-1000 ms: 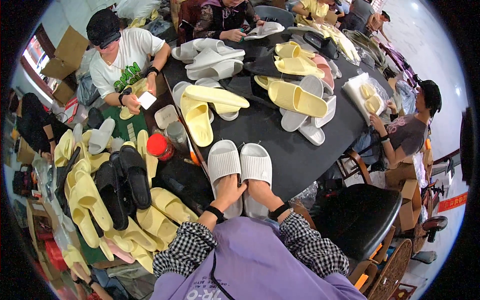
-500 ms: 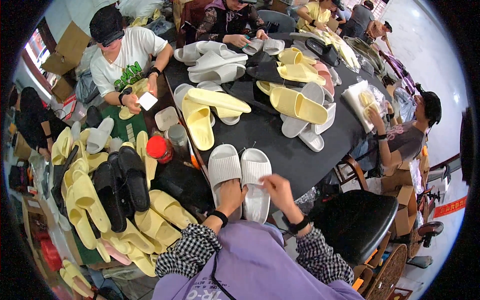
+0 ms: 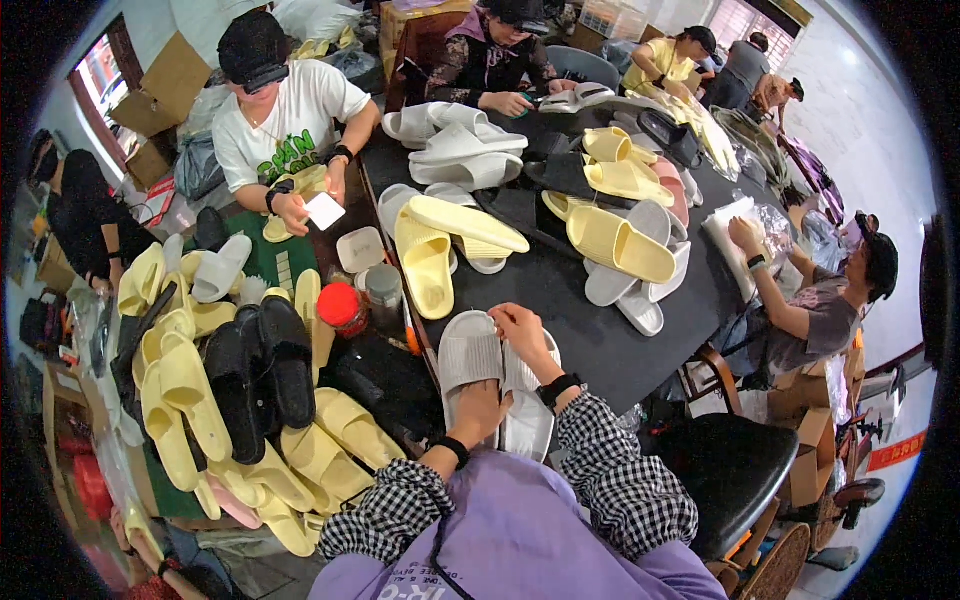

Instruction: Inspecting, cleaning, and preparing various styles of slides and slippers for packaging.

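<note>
A pair of light grey slide slippers lies in front of me at the table's near edge, toes pointing away. My left hand reaches into the left slipper, its fingers under the ribbed strap and out of sight, gripping it. Over the toe ends, my right hand is closed in a pinch between the two straps. Whatever its fingertips hold is too small to make out. The right slipper is partly covered by my right hand and wrist.
On the black table lie yellow slippers, grey slippers and black ones. A red-lidded jar stands left of my pair, beside a heap of yellow and black slippers. A black chair is at right. Several co-workers sit around.
My right hand has moved from the right slipper's strap up and left to the toe ends. My left hand stays in the left slipper. The whole view has shifted slightly.
</note>
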{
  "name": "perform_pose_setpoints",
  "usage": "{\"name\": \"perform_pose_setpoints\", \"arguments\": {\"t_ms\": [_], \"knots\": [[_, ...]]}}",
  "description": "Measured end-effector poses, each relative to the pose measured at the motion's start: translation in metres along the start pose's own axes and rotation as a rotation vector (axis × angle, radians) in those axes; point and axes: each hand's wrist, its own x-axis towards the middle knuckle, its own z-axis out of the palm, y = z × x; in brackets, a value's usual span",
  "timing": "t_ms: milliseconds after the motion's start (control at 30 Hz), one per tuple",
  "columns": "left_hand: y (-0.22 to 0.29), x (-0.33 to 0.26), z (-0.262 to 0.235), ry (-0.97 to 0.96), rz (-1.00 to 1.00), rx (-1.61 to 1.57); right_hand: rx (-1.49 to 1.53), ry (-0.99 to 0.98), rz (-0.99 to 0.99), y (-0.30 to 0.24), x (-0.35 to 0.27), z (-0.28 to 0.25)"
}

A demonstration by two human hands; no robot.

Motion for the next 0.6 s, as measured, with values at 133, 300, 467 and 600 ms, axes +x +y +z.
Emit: {"name": "perform_pose_setpoints", "arguments": {"t_ms": [133, 300, 467, 600], "knots": [[0.003, 0.003, 0.004, -0.009, 0.017, 0.003, -0.355, 0.099, -0.317, 0.016, 0.009, 0.024], [0.001, 0.002, 0.001, -0.045, -0.033, -0.004, -0.238, -0.015, -0.197, -0.002, 0.004, 0.024], [0.007, -0.004, -0.025, -0.046, 0.075, -0.11, 0.054, 0.104, -0.067, 0.009, -0.008, -0.009], [0.023, -0.024, -0.064, 0.071, 0.211, -0.152, 0.147, 0.16, -0.091, 0.007, -0.031, -0.026]]}}
